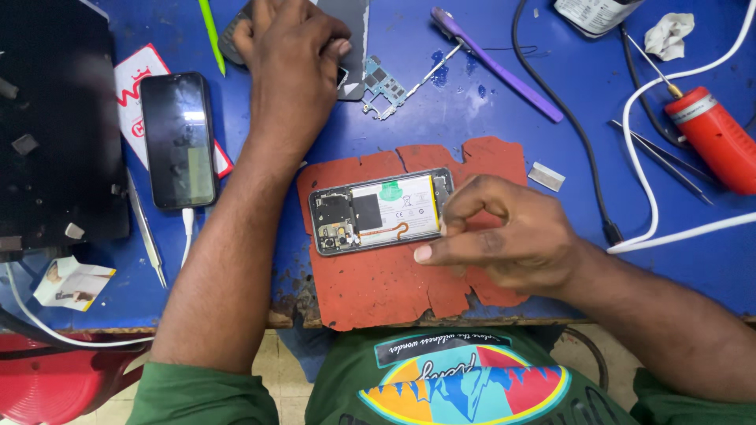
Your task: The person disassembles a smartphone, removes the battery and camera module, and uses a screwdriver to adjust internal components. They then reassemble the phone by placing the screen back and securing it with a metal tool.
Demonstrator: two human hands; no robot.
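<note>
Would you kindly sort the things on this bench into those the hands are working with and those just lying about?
In hand:
- opened phone, right hand at its end
- red mat beneath it
- grey back panel under the left hand

Lying about:
- circuit board
- black phone on its cable
- purple tool
- red tool
- tweezers
- razor blade

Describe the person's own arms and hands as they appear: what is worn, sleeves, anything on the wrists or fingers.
Both hands, left and right, are bare: no gloves, and no rings, watch or wristbands visible. The forearms are uncovered too. Short green sleeves begin near the bottom edge of the picture, part of a green T-shirt with a multicoloured printed graphic on the chest. No tools or cables are attached to either arm.
</note>
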